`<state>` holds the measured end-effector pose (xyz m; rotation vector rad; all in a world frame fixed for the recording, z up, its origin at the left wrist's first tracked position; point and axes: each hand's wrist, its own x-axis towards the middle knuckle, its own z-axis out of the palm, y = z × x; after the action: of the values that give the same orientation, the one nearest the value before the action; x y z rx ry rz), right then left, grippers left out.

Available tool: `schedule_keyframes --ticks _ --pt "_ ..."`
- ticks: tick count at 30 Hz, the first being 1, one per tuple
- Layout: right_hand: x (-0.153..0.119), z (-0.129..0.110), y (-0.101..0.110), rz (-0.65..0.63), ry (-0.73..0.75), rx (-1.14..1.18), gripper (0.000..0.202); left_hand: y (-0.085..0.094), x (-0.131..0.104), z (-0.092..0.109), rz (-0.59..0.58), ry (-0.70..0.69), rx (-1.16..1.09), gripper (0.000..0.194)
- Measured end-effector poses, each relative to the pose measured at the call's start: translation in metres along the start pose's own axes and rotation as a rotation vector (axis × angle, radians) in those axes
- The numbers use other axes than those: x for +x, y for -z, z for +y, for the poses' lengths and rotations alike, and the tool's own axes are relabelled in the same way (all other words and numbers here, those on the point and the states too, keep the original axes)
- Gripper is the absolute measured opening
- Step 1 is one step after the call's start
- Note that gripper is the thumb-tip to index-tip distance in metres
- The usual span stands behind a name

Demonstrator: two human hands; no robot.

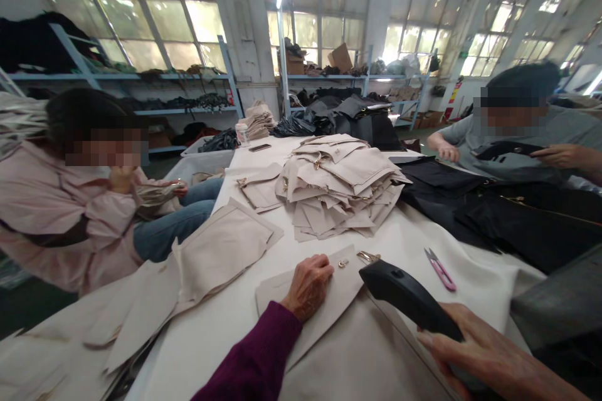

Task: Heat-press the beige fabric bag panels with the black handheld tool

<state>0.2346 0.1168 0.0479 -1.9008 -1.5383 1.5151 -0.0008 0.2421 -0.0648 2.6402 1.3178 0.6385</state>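
Here, the beige fabric piece (pixel 327 307) lies toward the near edge of the worktop (pixel 409 257). Hold it flat under the curled left hand (pixel 308 285) (grip not discernible); right hand (pixel 473 338) closed around the black tool (pixel 407 294), align tip with metal clasp (pixel 367 256).

On the counter (pixel 404 241), near side: my left hand (pixel 308 287) on a cloth panel (pixel 329 313); tool (pixel 408 294) in my right hand (pixel 489 351). Scissors (pixel 441 270) beyond that hand. Cloth pile (pixel 343 188) farther back; phone (pixel 260 148) behind it, leftward. Person (pixel 94 219) left, co-worker (pixel 564 125) right. Shelves (pixel 329 77) behind.
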Motion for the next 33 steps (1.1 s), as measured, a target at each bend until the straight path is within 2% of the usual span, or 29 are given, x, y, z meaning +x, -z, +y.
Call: schedule_keyframes --ticks 4,6,11,15,22,24,27,30,33 --pt "0.011 -0.006 -0.001 -0.006 0.029 0.018 0.024 -0.007 0.003 -0.006 0.131 0.212 -0.005 0.023" --pt "0.02 -0.017 -0.001 -0.022 0.056 0.023 0.026 -0.012 0.005 -0.011 0.153 0.258 -0.031 0.021" --pt "0.053 -0.05 -0.01 -0.06 0.076 -0.013 0.023 -0.021 0.005 -0.023 0.199 0.307 -0.114 0.027" --pt "0.076 -0.065 -0.018 -0.083 0.054 -0.058 0.014 -0.026 0.002 -0.028 0.241 0.329 -0.154 0.029" --pt "0.081 -0.099 -0.017 -0.089 -0.025 -0.183 0.02 -0.026 0.002 -0.026 0.231 0.333 -0.17 0.031" --pt "0.079 -0.1 -0.012 -0.097 -0.054 -0.219 0.02 -0.021 0.002 -0.024 0.214 0.33 -0.168 0.03" --pt "0.071 -0.084 -0.001 -0.093 -0.116 -0.253 0.024 -0.016 0.002 -0.022 0.196 0.327 -0.163 0.027" --pt "0.056 -0.066 0.009 -0.068 -0.089 -0.226 0.03 -0.013 0.001 -0.02 0.18 0.329 -0.153 0.022" --pt "0.04 -0.059 0.007 -0.02 -0.063 -0.181 0.033 -0.012 0.0 -0.019 0.16 0.326 -0.126 0.016"
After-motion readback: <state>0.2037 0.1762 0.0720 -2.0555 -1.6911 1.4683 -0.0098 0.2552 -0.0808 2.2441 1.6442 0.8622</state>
